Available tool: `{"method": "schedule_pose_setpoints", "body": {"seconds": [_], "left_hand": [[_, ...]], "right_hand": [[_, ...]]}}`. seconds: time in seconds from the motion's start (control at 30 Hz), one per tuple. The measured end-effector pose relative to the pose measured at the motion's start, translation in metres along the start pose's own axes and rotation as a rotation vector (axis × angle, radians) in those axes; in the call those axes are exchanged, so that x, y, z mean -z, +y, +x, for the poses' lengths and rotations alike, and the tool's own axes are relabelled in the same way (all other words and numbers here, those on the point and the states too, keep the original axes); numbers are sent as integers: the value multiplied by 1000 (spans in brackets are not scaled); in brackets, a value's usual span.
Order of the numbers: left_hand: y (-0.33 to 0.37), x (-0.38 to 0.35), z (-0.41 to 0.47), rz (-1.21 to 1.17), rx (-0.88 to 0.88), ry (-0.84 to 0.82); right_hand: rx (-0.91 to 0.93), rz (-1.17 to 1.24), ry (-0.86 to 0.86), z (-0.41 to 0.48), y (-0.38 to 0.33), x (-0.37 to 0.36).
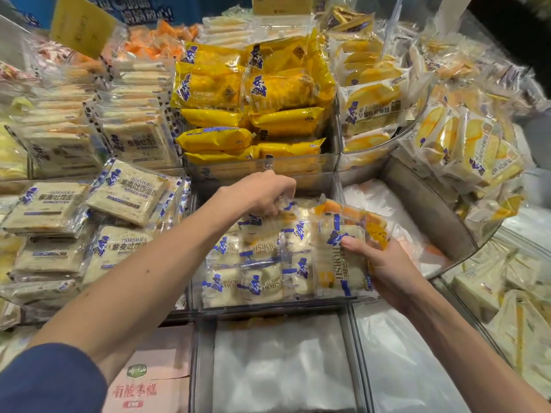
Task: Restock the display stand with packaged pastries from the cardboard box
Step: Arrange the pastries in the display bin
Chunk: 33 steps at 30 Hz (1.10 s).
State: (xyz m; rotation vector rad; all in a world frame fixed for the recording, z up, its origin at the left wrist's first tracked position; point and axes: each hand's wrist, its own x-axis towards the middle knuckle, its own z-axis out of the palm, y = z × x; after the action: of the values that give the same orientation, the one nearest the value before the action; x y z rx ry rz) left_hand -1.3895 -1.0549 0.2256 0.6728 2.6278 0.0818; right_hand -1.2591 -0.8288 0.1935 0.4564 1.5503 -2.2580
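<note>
A clear acrylic compartment [268, 304] in the middle of the display stand holds several white pastry packs [253, 257] with blue print. My left hand [262, 192] reaches over its far end and pinches the top of a pack [286, 208] there. My right hand [384, 269] grips a stack of the same packs [340, 254] upright at the compartment's right side, thumb on the front. An orange-filled pack [375, 228] shows behind the stack. The cardboard box is out of view.
Yellow bread packs [253, 93] fill the bin behind. Flat toast packs [125, 192] lie stacked to the left. Compartments lined with white plastic [280, 362] sit in front and to the right [384, 204]. A pink carton [149, 386] lies at the lower left. More packs [465, 150] crowd the curved right bin.
</note>
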Motion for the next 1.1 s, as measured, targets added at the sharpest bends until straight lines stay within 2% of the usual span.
{"method": "schedule_pose_setpoints", "body": {"seconds": [0.07, 0.2, 0.3, 0.4, 0.57, 0.67, 0.73, 0.8, 0.87, 0.97, 1.1], "left_hand": [[0, -18, 10, 56, -75, 86], [-7, -64, 15, 269, -232, 456], [-12, -92, 3, 157, -133, 409], [-21, -107, -6, -7, -111, 401], [-33, -109, -5, -67, -138, 375], [-27, -103, -9, -113, -88, 351], [-9, -92, -19, -329, -2, 402], [18, -75, -35, -773, 112, 416], [44, -59, -50, -1170, 136, 316], [59, -54, -60, -1170, 85, 253], [58, -57, -66, -1222, 121, 250]], "right_hand": [[3, -13, 12, 0, -2, 2], [17, -10, 4, 2, -7, 4], [24, -8, -10, 6, -8, 2], [16, -3, -16, 11, -4, 0], [-5, 27, -44, 14, -3, -9], [-11, 44, -56, 12, -5, -13], [-20, 64, -39, 11, -7, -14], [-22, 83, -14, 11, -6, -15], [-22, 90, -2, 10, -5, -17], [-24, 79, -50, 6, -3, -20], [-50, 36, -84, 0, 2, -19]]}}
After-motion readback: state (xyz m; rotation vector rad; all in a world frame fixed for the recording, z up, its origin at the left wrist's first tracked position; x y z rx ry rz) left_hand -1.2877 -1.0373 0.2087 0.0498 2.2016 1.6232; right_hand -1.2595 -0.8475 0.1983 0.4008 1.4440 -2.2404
